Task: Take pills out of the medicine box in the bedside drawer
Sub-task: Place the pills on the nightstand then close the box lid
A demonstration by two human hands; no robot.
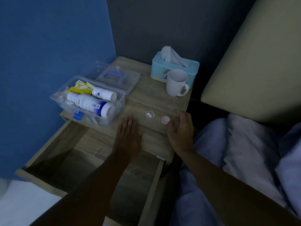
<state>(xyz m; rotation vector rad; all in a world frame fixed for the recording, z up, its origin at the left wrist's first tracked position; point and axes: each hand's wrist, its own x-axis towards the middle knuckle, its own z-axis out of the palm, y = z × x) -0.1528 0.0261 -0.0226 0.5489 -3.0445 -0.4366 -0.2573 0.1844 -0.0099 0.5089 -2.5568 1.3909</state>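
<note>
light: dim | wall (53, 38): blue | nightstand (156, 101): wood | headboard (254, 59): beige, padded

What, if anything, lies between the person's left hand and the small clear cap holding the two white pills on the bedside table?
Nothing visible does. The left hand rests on the table just short of the small clear cap, with only bare wood between them. The pink lid lies off to the right, by the right hand.

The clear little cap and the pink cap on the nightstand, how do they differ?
The clear cap is see-through and holds two white pills; the pink cap is opaque, with nothing visible on it. The clear cap lies nearer the medicine box, clear of both hands; the pink cap lies right beside the right hand. Both are small, round and rest on the nightstand top.
</note>
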